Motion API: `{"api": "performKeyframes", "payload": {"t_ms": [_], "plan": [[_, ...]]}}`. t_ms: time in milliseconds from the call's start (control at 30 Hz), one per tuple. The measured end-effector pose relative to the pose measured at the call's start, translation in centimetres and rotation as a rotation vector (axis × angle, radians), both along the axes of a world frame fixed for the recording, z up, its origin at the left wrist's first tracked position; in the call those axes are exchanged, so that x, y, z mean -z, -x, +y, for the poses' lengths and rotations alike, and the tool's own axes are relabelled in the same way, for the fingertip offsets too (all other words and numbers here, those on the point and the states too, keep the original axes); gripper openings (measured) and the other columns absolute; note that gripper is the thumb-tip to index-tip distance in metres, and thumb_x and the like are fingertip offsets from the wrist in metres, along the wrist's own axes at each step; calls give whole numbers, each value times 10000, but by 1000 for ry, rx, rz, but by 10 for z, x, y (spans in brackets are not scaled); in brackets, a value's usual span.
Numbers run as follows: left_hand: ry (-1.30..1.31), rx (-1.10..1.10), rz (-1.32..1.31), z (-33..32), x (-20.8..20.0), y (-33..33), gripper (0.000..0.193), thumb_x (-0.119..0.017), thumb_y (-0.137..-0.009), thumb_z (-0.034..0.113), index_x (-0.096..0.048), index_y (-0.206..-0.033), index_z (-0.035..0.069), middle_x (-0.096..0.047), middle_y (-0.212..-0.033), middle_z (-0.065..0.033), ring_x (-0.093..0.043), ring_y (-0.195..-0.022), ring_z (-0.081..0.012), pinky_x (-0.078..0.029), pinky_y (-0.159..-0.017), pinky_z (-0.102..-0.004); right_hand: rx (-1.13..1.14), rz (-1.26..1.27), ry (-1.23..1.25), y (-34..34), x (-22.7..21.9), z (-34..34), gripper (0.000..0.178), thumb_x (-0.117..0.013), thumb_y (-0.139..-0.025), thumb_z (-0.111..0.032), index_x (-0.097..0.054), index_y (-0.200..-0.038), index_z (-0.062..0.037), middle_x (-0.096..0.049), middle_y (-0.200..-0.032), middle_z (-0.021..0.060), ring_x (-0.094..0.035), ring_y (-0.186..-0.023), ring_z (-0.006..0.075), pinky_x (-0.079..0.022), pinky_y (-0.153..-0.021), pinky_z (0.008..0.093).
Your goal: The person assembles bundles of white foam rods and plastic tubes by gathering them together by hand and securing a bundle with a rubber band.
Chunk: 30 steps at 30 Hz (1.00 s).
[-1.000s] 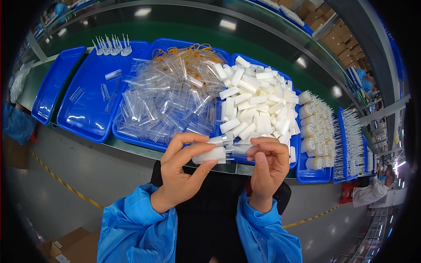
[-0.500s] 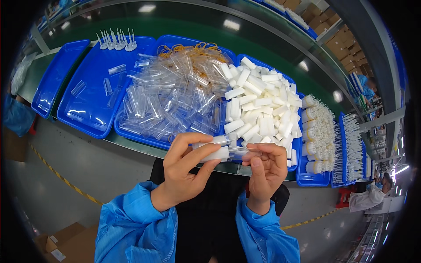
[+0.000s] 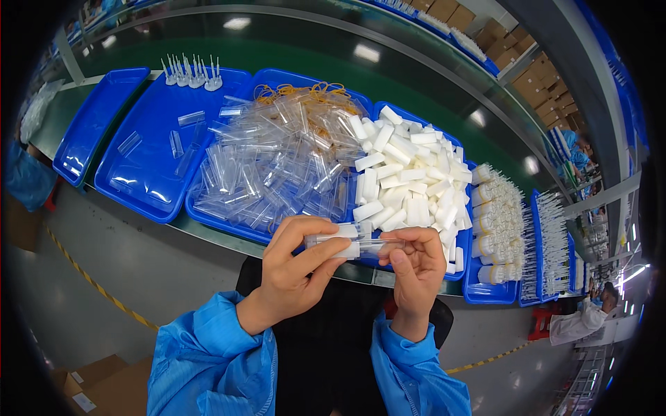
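Observation:
My left hand (image 3: 286, 267) is closed on clear plastic sleeves with white blocks (image 3: 349, 249) showing inside them, just over the front edge of the trays. Opposite it, my right hand (image 3: 418, 269) pinches the right end of a clear plastic sleeve (image 3: 378, 244) between thumb and fingers. The sleeve's left end meets the pieces in my left hand; whether it overlaps them I cannot tell. Behind my left hand lies a heap of loose clear sleeves (image 3: 267, 170). A pile of white blocks (image 3: 416, 177) is just beyond my right hand.
Blue trays line the bench; the second tray from the left (image 3: 142, 177) holds a few sleeves and white spiked parts (image 3: 193, 75). Orange rubber bands (image 3: 326, 89) lie on the sleeve heap. To the right stand white-and-clear cylinders (image 3: 501, 229) and rows of thin white parts (image 3: 548, 243).
My right hand has come slightly left, toward my left hand, with the clear sleeve. Both hands keep their hold. The whole view has shifted a little.

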<state>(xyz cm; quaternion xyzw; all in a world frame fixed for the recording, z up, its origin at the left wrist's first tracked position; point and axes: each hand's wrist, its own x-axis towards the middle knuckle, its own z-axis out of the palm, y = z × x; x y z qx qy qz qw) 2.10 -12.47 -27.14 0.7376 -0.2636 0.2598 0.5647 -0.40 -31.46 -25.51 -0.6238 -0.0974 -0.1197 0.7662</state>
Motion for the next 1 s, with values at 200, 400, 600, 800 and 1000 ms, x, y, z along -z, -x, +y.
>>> {"api": "performKeyframes", "payload": {"t_ms": [200,400,600,800,1000], "plan": [[-4,-5,2,-5,2,0,281,-773,-701,3,-723,-973,45,-635,-1019,-124,-623,-905,-297,-506,-753,-354,235,-271,275,4,9,10,230,-596,-919,16,-510,-1127,63,-645,-1090,207,-654,-852,167,-544,-764,277],[9,-23,-34,-5,5,0,263,-768,-704,-7,-728,-959,44,-629,-1030,-123,-620,-917,-294,-502,-737,-345,75,-35,28,2,10,6,244,-603,-906,40,-516,-1132,64,-622,-1133,230,-658,-874,187,-550,-771,280],[-17,55,40,-3,-4,0,349,-750,-721,-28,-708,-1060,43,-621,-1067,-128,-608,-938,-288,-488,-719,-315,264,-260,338,0,16,13,285,-573,-910,77,-497,-1183,48,-634,-1124,224,-658,-883,176,-550,-776,272],[-139,-44,-180,-11,5,-1,520,-787,-693,-62,-616,-1184,-43,-636,-1177,-200,-640,-1063,-338,-555,-831,-398,267,-143,216,-1,12,39,679,-736,-747,17,-400,-1337,30,-495,-1350,235,-578,-1100,214,-481,-935,345],[-118,-105,-323,-29,13,-2,737,-836,-716,6,-444,-1338,-53,-662,-1151,-208,-672,-1018,-372,-563,-850,-431,499,-250,491,-6,15,46,844,-805,-615,-78,-421,-1362,5,-369,-1441,231,-422,-1302,326,-355,-1071,449]]}}
